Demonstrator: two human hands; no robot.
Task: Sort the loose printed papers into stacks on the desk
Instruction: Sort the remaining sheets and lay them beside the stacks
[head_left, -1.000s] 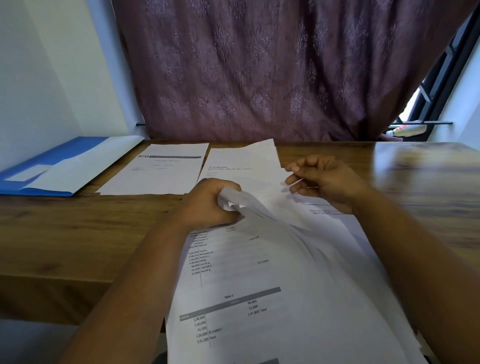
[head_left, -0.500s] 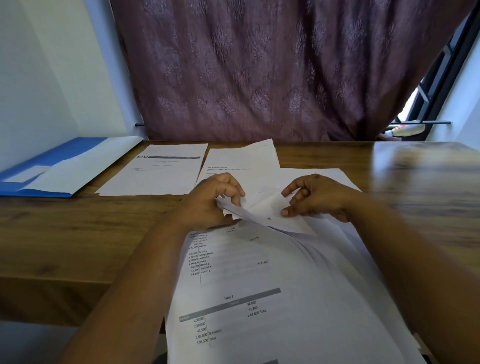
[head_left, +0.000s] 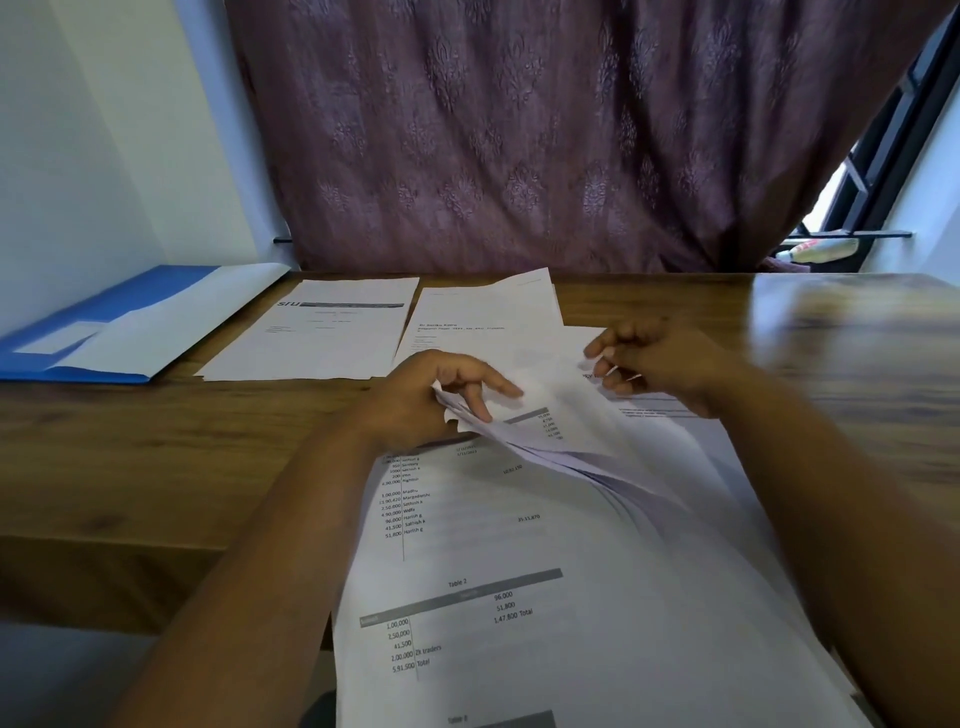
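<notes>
1. Up close, the left hand (head_left: 426, 400) curls its fingers (head_left: 480, 402) round the upper left edges of several fanned sheets (head_left: 524, 441), thumb under and forefinger lying on top.
2. The right hand (head_left: 654, 364) has its fingers (head_left: 610, 345) bent together, pinching the far edge of the top sheet (head_left: 561, 395) near its upper right corner.
3. Those lifted sheets belong to a large loose pile (head_left: 519, 597) printed with tables of figures, which hangs over the near edge of the tabletop (head_left: 130, 467) toward the person.
4. Just beyond the hands lies a stack (head_left: 483, 317) with a heading line of text, one sheet skewed at its top.
5. Beside it to the left sits another stack (head_left: 322, 338) with a dark header bar.
6. Farther left, a blue folder (head_left: 104, 332) lies open with a white page on it.
7. Behind the tabletop hangs a purple patterned curtain (head_left: 519, 130), with a white wall (head_left: 104, 130) at the left.
</notes>
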